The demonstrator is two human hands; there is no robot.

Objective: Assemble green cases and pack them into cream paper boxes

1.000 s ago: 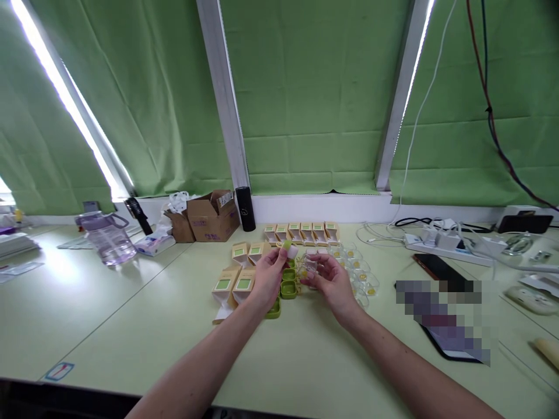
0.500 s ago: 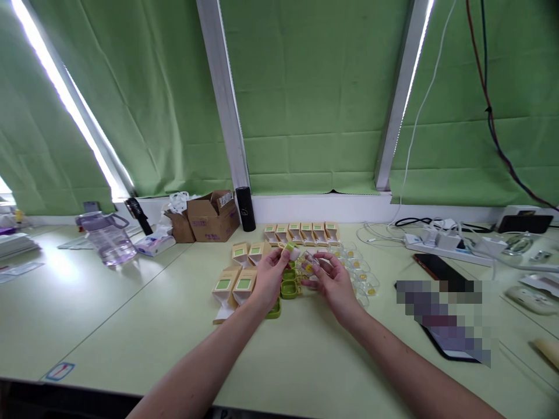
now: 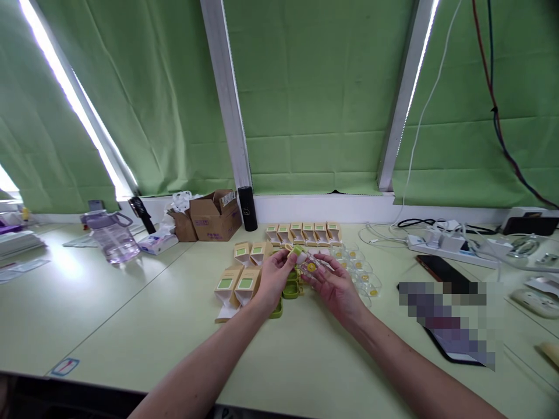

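Observation:
My left hand (image 3: 274,278) pinches a small green-and-white piece (image 3: 300,253) between thumb and fingers. Opposite it, my right hand (image 3: 335,286) is closed around a clear plastic cover (image 3: 311,266) with a yellow round mark. The two pieces meet or nearly meet above the table; the fingers partly hide them. Below my hands stand green square cases (image 3: 290,289), partly covered by the left hand. To the right of my right hand lie several more clear covers with yellow marks (image 3: 361,277).
Open cardboard packs with green labels (image 3: 224,285) stand left of my hands, and a row of similar packs (image 3: 303,233) is behind. A brown carton (image 3: 216,218), black bottle (image 3: 247,209) and purple water jug (image 3: 111,237) are further left. Phones (image 3: 443,272) and a power strip (image 3: 454,250) lie right.
The green-and-white piece has come closer to the clear cover, and both have tilted slightly in my fingers. The whole view has shifted a little.

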